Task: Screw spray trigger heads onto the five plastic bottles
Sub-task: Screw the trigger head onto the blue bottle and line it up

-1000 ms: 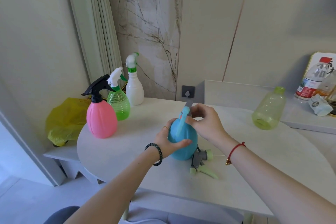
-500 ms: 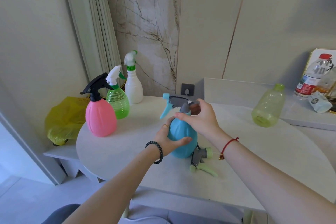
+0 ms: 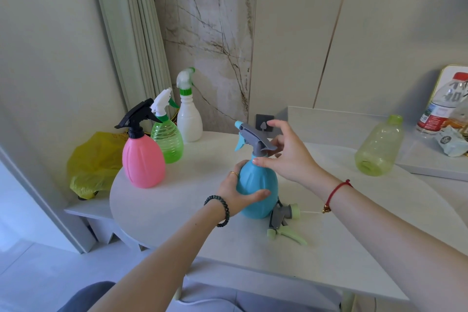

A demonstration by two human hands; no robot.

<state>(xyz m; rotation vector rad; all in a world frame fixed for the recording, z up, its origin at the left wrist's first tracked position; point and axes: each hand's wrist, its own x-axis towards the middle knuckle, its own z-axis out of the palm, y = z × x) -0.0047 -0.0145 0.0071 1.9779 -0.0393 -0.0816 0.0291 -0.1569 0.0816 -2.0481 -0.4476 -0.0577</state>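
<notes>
A blue bottle [image 3: 258,182] stands upright mid-table, with my left hand [image 3: 238,192] wrapped around its belly. A grey and blue trigger head [image 3: 252,138] sits on its neck, nozzle pointing left. My right hand [image 3: 286,154] is at the collar, fingers spread, fingertips touching the head's back and base. A loose grey and light green trigger head [image 3: 283,223] lies on the table behind the bottle's right side. A headless yellow-green bottle [image 3: 378,147] lies on its side at the right. Pink [image 3: 143,159], green [image 3: 168,142] and white [image 3: 188,119] bottles with heads stand at the left.
The round white table [image 3: 177,210] ends close to me. A yellow plastic bag [image 3: 93,162] sits on a low ledge left of it. A raised shelf [image 3: 430,167] at the right holds a water bottle [image 3: 442,106] and a wrapped packet [image 3: 452,142].
The trigger head went from tilted over the bottle to upright on its neck. My right hand's grip on it has loosened and its fingers are now spread. My left hand stayed on the bottle.
</notes>
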